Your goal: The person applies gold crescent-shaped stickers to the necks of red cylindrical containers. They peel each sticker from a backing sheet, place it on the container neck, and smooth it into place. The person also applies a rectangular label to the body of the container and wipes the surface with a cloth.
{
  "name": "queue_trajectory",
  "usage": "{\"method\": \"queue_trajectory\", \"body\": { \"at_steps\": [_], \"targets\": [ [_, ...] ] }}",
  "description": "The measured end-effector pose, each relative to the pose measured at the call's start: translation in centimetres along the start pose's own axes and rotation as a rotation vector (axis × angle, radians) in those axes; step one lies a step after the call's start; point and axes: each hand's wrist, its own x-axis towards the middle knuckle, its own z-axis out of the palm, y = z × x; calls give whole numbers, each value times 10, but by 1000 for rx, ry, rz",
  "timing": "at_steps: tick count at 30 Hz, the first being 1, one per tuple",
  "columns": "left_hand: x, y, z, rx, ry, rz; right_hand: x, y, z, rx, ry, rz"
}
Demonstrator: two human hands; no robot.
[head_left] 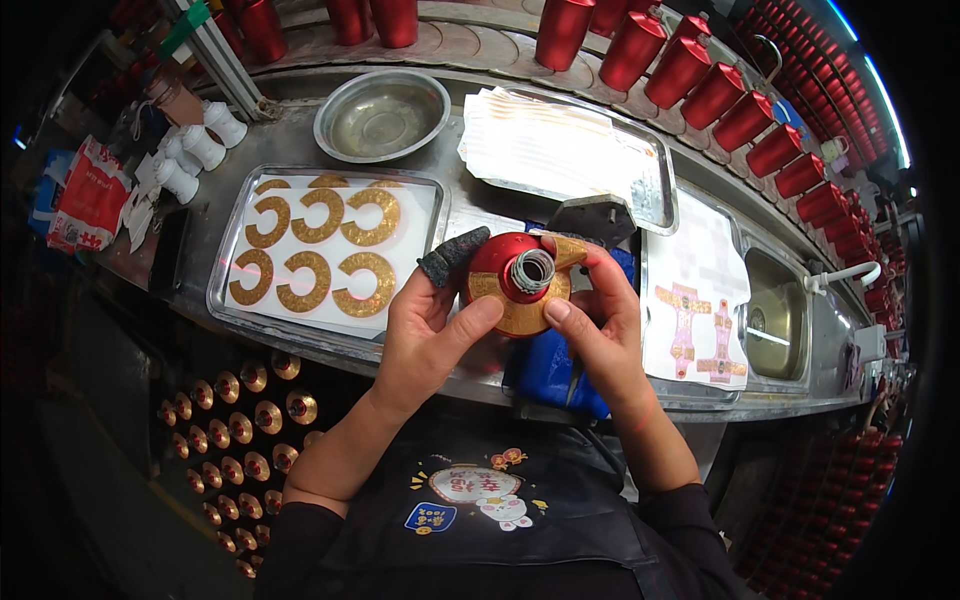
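Note:
Both hands hold a red bottle-shaped vessel (pixel 503 262) over the bench edge, its grey threaded neck pointing at the camera. A gold ring-shaped sticker (pixel 520 316) curves around its shoulder. My left hand (pixel 432 325) grips the left side, thumb pressed on the gold sticker, with a dark grey fingertip cover on the forefinger. My right hand (pixel 597 310) grips the right side, thumb on the sticker's lower edge and fingers over the top. Left of the hands, a metal tray (pixel 225 262) carries a white sheet with several gold C-shaped stickers (pixel 364 284).
A round metal bowl (pixel 381 115) and a tray of white sheets (pixel 570 145) sit at the back. Another tray (pixel 700 290) with pink-gold decals lies at right, beside a sink (pixel 775 320). Red cups (pixel 690 70) line the back rail. Several finished red vessels (pixel 235 400) stand below left.

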Motion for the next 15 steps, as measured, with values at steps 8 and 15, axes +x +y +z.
{"method": "queue_trajectory", "body": {
  "at_steps": [8, 15],
  "targets": [
    [0, 1, 2, 7, 18, -11, 0, 1, -1, -38, 9, -20],
    [2, 4, 4, 16, 24, -10, 1, 0, 1, -108, 28, -12]
  ]
}}
